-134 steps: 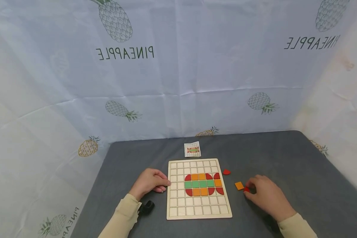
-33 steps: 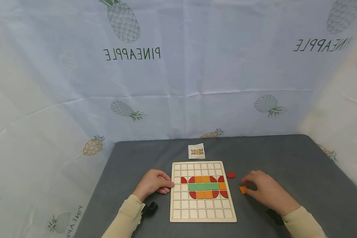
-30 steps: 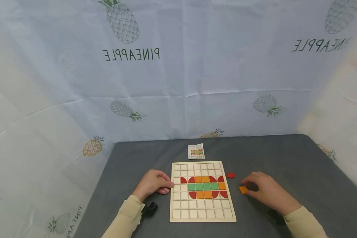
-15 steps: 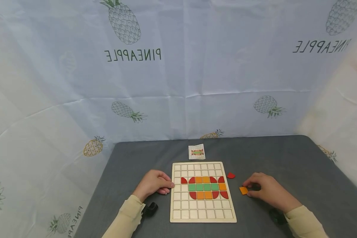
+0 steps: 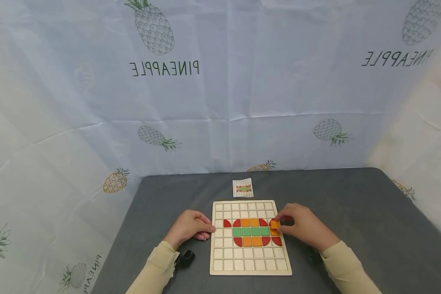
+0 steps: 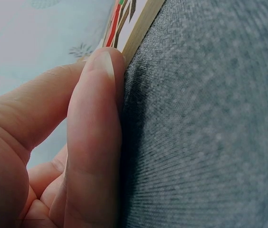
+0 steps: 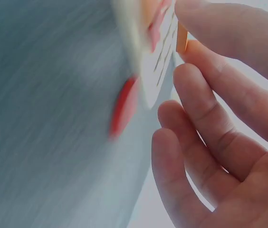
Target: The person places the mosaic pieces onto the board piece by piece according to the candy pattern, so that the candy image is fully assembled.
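A pale wooden grid board (image 5: 239, 253) lies on the table, with red curved, orange square and green square tiles (image 5: 251, 231) set in a candy-like figure. One red quarter-round tile (image 5: 227, 223) sits apart to the left of that figure. My left hand (image 5: 188, 225) holds the board's left edge between thumb and forefinger; the left wrist view shows both fingertips at its rim. Over the board's right side, my right hand (image 5: 304, 224) pinches an orange square tile (image 5: 275, 224) between thumb and forefinger. The right wrist view has a blurred red tile (image 7: 124, 107) lying beside the board.
Behind the board lies a small pattern card (image 5: 243, 188) showing a similar candy figure. The grey table (image 5: 334, 192) meets a pineapple-print cloth (image 5: 220, 90) at its back and sides. Black straps with devices sit at both wrists.
A red quarter-round tile came onto the board's left part. My right hand then picked up the orange tile from the table and carried it left over the board. The left hand stayed put.
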A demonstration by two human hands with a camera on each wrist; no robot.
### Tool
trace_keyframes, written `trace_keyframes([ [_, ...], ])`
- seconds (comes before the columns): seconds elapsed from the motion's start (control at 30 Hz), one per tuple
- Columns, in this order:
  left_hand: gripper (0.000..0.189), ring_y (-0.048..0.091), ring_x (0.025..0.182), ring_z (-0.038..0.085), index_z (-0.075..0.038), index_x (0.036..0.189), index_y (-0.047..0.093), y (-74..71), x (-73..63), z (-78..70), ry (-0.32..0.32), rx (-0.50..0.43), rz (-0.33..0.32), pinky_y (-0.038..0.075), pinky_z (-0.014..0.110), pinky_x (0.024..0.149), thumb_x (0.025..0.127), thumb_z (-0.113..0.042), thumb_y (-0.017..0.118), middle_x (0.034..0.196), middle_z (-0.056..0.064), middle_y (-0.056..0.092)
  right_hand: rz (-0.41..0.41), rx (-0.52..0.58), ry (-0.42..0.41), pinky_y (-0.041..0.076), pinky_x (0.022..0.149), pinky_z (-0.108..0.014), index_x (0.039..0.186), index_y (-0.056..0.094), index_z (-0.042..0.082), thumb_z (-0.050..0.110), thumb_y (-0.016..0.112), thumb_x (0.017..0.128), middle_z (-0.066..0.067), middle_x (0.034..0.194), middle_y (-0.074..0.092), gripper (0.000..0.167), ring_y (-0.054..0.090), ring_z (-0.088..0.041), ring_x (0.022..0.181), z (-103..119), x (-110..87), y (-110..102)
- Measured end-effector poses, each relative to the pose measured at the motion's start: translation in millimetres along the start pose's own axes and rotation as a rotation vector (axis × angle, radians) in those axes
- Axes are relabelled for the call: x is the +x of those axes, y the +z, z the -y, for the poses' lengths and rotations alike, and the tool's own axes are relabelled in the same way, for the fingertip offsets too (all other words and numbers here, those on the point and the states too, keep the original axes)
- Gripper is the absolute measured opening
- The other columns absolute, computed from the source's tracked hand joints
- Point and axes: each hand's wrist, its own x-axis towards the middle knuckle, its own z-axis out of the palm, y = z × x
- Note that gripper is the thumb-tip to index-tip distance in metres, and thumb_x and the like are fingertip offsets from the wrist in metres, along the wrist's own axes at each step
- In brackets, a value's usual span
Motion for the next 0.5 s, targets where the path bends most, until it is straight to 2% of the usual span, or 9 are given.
trace_keyframes([
  [0.17,0.030,0.076,0.065,0.012,-0.004,0.099,0.078,0.8,0.0,-1.0,0.001,0.001,-0.002,0.067,0.031,0.063,0.083,-0.022,0.096,0.079,0.006,0.081,0.015,0.028,-0.032,0.053,0.074,-0.032,0.100,0.081,0.024,0.022,0.092,0.089,0.007,0.092,0.066,0.016,0.057,-0.015,0.089,34.5,18.0,11.0],
  [0.4,0.031,0.075,0.065,0.011,-0.004,0.099,0.078,1.7,-1.0,-2.6,-0.004,-0.001,-0.004,0.067,0.030,0.063,0.083,-0.022,0.096,0.078,0.006,0.080,-0.014,0.004,-0.167,0.059,0.083,-0.033,0.100,0.082,0.021,0.021,0.092,0.088,0.012,0.093,0.068,0.015,0.058,-0.010,0.092,66.0,35.1,35.4],
  [0.5,0.031,0.075,0.064,0.011,-0.004,0.099,0.078,1.4,-0.7,-1.9,-0.009,0.002,-0.008,0.067,0.030,0.063,0.083,-0.023,0.096,0.078,0.005,0.080,-0.011,0.011,-0.203,0.059,0.082,-0.031,0.098,0.082,0.021,0.021,0.092,0.088,0.012,0.093,0.068,0.014,0.058,-0.008,0.090,76.0,39.9,46.2],
])
